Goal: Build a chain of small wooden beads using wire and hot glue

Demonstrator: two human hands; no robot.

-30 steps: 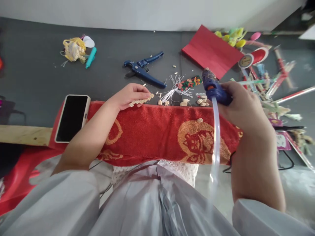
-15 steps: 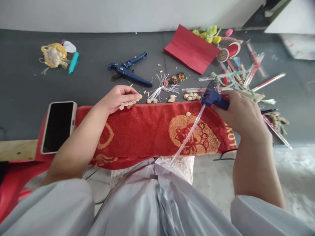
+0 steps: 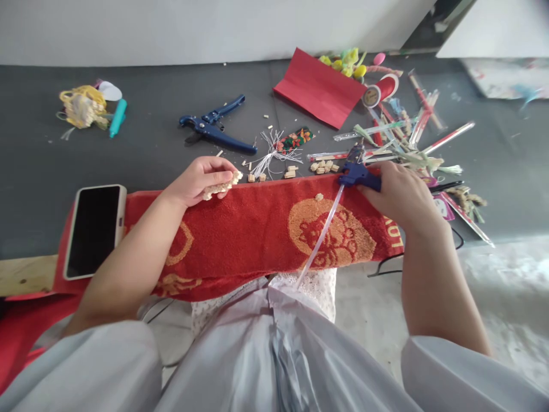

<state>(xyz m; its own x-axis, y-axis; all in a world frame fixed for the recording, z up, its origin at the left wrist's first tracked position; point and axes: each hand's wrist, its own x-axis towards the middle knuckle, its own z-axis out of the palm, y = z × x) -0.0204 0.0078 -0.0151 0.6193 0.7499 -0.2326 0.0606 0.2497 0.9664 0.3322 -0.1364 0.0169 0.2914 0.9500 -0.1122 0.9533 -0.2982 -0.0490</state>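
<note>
My left hand (image 3: 203, 182) pinches a small pale beaded strip (image 3: 222, 186) above the back edge of the red towel (image 3: 240, 229). At the right, my right hand (image 3: 401, 191) is closed round the handle of a blue glue gun (image 3: 358, 174), whose clear glue stick (image 3: 319, 237) slants down toward my lap. The gun's nozzle points away from me. One small pale piece (image 3: 319, 197) lies on the towel near the gun. Just behind the towel are several pale pieces (image 3: 325, 166) and a bunch of white strings (image 3: 272, 154).
A phone (image 3: 95, 232) lies at the towel's left end. Farther back are blue cutters (image 3: 218, 129), red paper (image 3: 319, 88), a red thread spool (image 3: 381, 90), a teal tube (image 3: 118, 118) and a yellow bundle (image 3: 83, 106). Wrapped sticks and tassels (image 3: 424, 126) clutter the right.
The whole view has shifted slightly. The beaded strip in my left hand is turned to a different angle. My right hand still grips the glue gun.
</note>
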